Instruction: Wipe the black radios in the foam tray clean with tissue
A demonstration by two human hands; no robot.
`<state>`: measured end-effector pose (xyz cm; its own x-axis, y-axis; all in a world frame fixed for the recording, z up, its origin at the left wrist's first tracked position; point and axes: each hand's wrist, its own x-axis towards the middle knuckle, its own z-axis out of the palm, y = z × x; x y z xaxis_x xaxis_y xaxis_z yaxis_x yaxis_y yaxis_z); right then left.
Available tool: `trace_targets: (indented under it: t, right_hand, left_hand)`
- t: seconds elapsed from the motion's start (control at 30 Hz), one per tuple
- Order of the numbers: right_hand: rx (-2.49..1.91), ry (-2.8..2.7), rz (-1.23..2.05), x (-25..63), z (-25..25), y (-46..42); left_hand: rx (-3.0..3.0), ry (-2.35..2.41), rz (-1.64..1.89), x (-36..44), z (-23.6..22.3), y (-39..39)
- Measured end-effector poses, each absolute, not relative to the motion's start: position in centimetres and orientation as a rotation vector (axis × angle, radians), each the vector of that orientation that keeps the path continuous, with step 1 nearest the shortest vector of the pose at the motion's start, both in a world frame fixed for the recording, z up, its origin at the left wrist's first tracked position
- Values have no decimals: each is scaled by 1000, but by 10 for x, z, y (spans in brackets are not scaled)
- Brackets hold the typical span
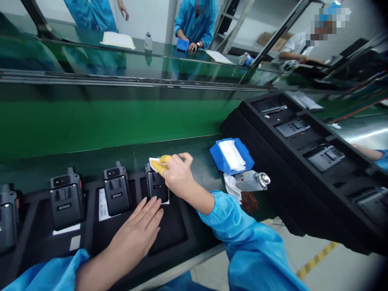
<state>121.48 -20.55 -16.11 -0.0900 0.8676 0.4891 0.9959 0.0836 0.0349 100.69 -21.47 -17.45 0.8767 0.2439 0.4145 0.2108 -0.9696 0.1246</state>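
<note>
My right hand [178, 171], with yellow finger covers on some fingers, pinches a white cloth [153, 163] against the top of a black handheld radio [156, 188] marked "Riton". My left hand [138, 228] lies flat, fingers stretched out, its tips at the lower end of that same radio. The radio rests in a compartment of a black foam tray [169, 238], with a bit of white paper showing under it. Leftward in the tray sit more such radios, one in the middle [117, 190], another [66, 200], and one cut by the frame edge [7, 218].
Right of my hand stand a blue bin [216, 155] of white wipes and a metal-topped bottle [250, 180] beside a crumpled white cloth [233, 186]. Stacked black foam trays [254, 133] holding devices fill the right. Beyond a green partition [121, 121], people stand around another bench.
</note>
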Motion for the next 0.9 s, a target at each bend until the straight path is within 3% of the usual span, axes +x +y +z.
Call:
trace_targets:
  t: [0.5, 0.73, 0.9]
  right_hand:
    - [-1873, -1888, -689, 1227, -164, -227]
    - [-1690, -2193, -540, 1210, -162, -209]
    - [-1763, -2168, -608, 1225, -161, -215]
  left_hand:
    - [3045, 333, 669, 1008, -174, -215]
    - [3074, 319, 651, 1007, -173, -214]
    - [3080, 306, 629, 1007, -174, -214]
